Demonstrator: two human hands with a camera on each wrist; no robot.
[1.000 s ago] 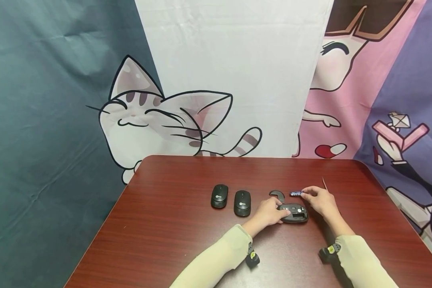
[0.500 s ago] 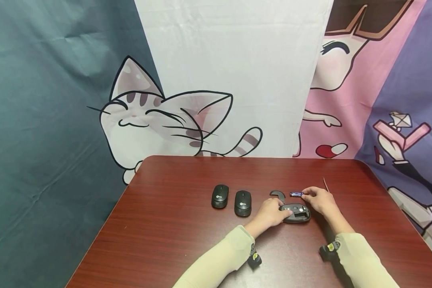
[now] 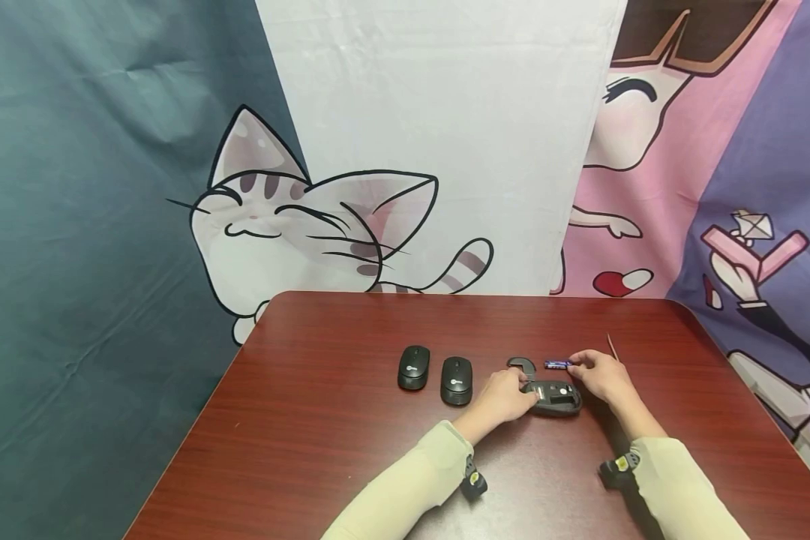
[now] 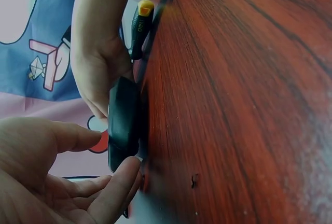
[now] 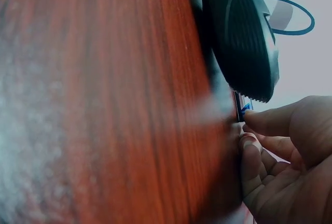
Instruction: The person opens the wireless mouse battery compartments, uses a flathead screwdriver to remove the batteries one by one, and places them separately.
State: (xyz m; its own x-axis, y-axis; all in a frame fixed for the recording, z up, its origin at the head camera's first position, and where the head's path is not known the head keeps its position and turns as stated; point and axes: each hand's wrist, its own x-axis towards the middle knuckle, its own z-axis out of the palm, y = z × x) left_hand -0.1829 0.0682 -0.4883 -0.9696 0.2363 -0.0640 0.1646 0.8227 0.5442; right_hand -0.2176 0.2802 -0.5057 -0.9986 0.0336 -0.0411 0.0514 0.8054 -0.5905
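Note:
My left hand [image 3: 502, 397] grips one end of an overturned black computer mouse [image 3: 559, 399], its battery slot bare and uncovered. In the left wrist view, thumb and fingers are at both faces of this mouse [image 4: 123, 123], which is tilted slightly off the table. To the right, my right hand [image 3: 601, 373] pinches the end of a blue battery [image 3: 556, 365] just behind the mouse. The right wrist view shows only a blue bit of the battery [image 5: 246, 108] at the thumb tip. A curved dark battery cover [image 3: 523, 365] lies behind the mouse, near my left fingers.
Two more black mice [image 3: 413, 367] stand upright to the left on the red-brown table [image 3: 297, 450]. A yellow-ended screwdriver [image 4: 141, 27] lies beyond the right hand in the left wrist view. A printed cloth [image 3: 445, 112] hangs behind the table.
The mouse has shifted slightly right, then tipped so more of its near side shows, with my left hand still on it. My right hand and the battery have barely moved.

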